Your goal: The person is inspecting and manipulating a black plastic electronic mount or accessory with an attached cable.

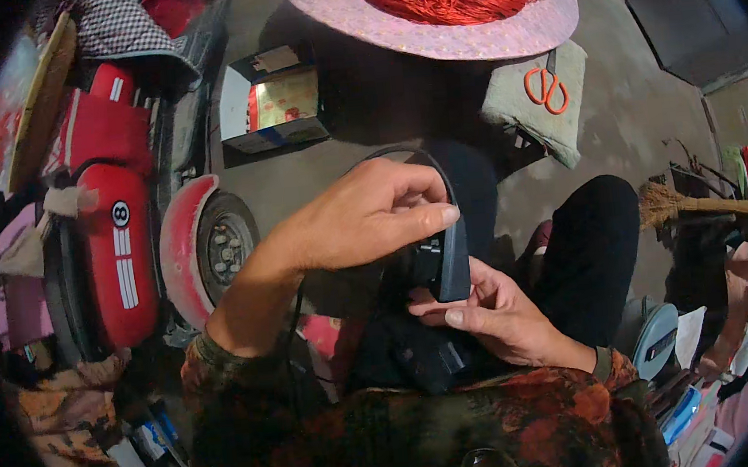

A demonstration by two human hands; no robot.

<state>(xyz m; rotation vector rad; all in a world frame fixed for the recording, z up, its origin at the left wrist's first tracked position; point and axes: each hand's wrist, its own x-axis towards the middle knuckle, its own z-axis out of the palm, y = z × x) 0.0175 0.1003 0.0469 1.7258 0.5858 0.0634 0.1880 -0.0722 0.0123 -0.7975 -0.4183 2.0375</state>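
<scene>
Being clamped: black device (455,268), at its 12 o'clock, by fingers of left hand (359,217) | apparently for steadiness | right hand (516,328) at 5 o'clock, closure unclear

The grey floor (644,121) carries an open-topped box (301,132) and, farther right, a straw broom (705,206).

You face a dull grey-brown floor (637,90), dappled with light and shadow; a grey, flat-sided boxy cabinet (697,14) stands to your right.
</scene>
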